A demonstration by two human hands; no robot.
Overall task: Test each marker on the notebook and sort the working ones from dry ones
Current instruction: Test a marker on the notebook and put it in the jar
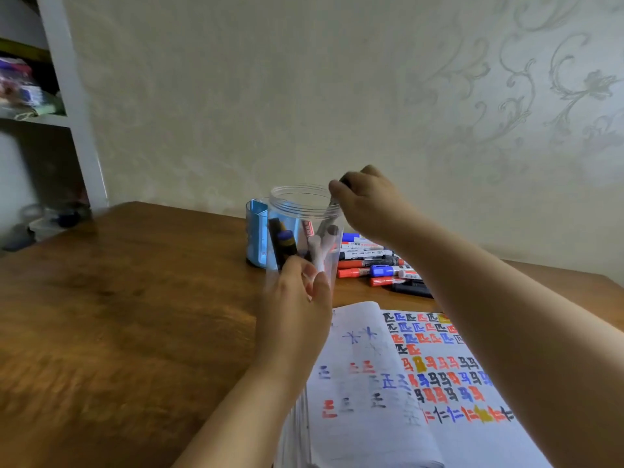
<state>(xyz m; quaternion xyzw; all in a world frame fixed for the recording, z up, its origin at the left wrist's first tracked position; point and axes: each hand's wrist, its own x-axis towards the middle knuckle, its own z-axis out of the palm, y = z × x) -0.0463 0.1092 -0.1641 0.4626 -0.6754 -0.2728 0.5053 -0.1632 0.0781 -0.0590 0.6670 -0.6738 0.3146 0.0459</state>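
Head view: left hand (297, 295) wraps the lower wall of a clear plastic jar (304, 211), fingers and thumb curled round its near side, holding it upright above the bench (118, 298). Right hand (368, 204) hovers at the jar's right rim, fingers bunched and pinched on the top end of a dark marker (326, 224) whose barrel slants down into the jar's mouth. The jar is a smooth, see-through cylinder with a ribbed, threaded neck and no lid on it. Inside it stand several markers: a black one with a blue cap (285, 241) on the left and pale white-bodied ones (319, 248) on the right.

Just behind the jar, on its far left, sits a translucent blue plastic holder (255, 231). To the right of the jar, on the bench, lies a loose heap of markers (378, 265), with red, blue, black and white barrels stacked across one another. Nearer, under the right forearm, an open notebook (371, 417) lies flat, its white pages thick at the left edge. The right page is covered in rows of blocky test marks in red, blue, black and yellow; the left page carries fainter, scattered marks in the same colours.

The bench is glossy brown wood with visible grain. Behind it is a pale wall with embossed floral scrolls, and a white shelf unit (67, 96) at far left, its contents blurred.
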